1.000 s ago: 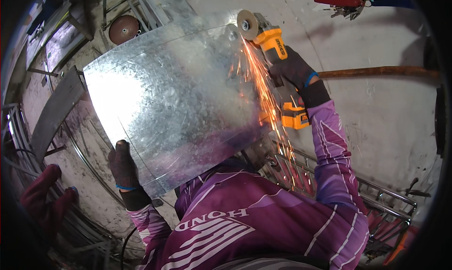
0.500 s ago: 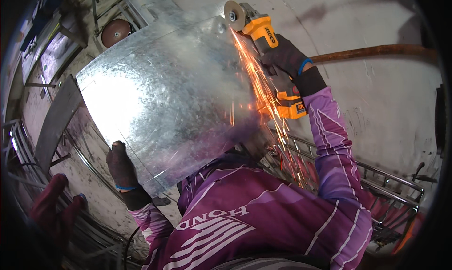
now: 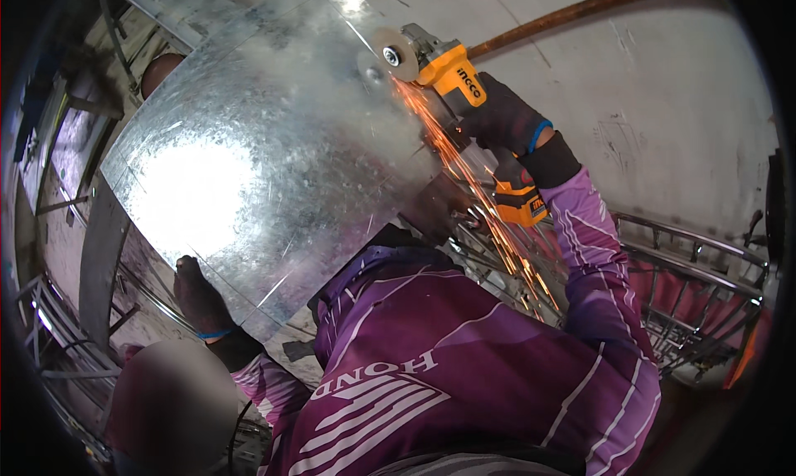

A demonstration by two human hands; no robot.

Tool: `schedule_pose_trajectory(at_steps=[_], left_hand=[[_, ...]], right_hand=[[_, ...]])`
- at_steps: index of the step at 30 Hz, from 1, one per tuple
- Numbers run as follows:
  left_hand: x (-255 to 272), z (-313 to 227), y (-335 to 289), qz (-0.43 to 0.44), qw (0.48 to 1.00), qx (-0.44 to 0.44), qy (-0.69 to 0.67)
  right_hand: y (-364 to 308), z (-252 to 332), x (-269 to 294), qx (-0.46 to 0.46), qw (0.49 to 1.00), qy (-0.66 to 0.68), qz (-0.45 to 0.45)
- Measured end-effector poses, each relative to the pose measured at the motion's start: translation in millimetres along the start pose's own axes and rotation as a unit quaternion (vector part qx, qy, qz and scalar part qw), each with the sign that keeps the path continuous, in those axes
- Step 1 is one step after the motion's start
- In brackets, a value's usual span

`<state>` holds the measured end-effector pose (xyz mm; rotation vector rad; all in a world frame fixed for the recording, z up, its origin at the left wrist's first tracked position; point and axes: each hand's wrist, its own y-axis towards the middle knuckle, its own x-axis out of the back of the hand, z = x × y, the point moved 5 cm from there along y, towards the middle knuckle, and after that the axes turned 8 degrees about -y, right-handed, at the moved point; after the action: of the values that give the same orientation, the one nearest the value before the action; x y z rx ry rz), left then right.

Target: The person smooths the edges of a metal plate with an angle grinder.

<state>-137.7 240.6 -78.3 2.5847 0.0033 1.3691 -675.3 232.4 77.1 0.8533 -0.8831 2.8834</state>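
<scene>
A large shiny galvanized metal sheet (image 3: 307, 136) fills the middle of the view. My right hand (image 3: 506, 115), in a dark glove, is wrapped round a yellow and black cordless angle grinder (image 3: 456, 76). Its thin disc (image 3: 388, 55) meets the sheet near the right side, and orange sparks stream down toward my right forearm. A bright straight line runs on the sheet from the disc to the far edge. My left hand (image 3: 201, 300), also gloved, grips the sheet's near-left edge; the fingers beneath are hidden.
A brown pole (image 3: 580, 16) lies on the pale floor at far right. Metal railing (image 3: 696, 269) stands at right, beside my arm. A curved grey strip (image 3: 101, 260) and metal frames (image 3: 62, 343) are at left. A person (image 3: 172, 405), blurred, is at lower left.
The grinder has come nearer along the sheet, with sparks still flying. The view has shifted somewhat. At lower left a person's blurred form now shows where a gloved hand was.
</scene>
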Motion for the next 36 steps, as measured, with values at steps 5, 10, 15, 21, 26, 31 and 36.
schedule_pose_trajectory(at_steps=[5,10,15,21,26,31,36], left_hand=[[-5,4,-1,-0.011,1.0,-0.012,0.015],[-6,3,-9,-0.11,0.985,-0.12,0.057],[-13,12,-2,-0.044,0.998,-0.051,-0.001],[-16,-6,2,-0.042,0.982,0.011,-0.182],[-35,-53,-3,-0.143,0.979,-0.124,-0.08],[-56,-62,-5,-0.133,0.98,0.003,-0.149],[-38,-70,3,-0.116,0.98,-0.077,-0.141]], right_hand=[[-31,-32,6,-0.047,0.992,-0.112,-0.029],[-70,-43,8,-0.003,0.982,-0.181,-0.052],[-123,-49,10,0.002,0.973,-0.212,-0.093],[-182,-74,-2,-0.009,0.972,0.186,-0.146],[-199,-103,-42,0.036,0.938,0.308,-0.156],[-224,-124,-93,0.09,0.927,0.338,-0.132],[-255,-148,-92,0.118,0.929,0.318,-0.146]])
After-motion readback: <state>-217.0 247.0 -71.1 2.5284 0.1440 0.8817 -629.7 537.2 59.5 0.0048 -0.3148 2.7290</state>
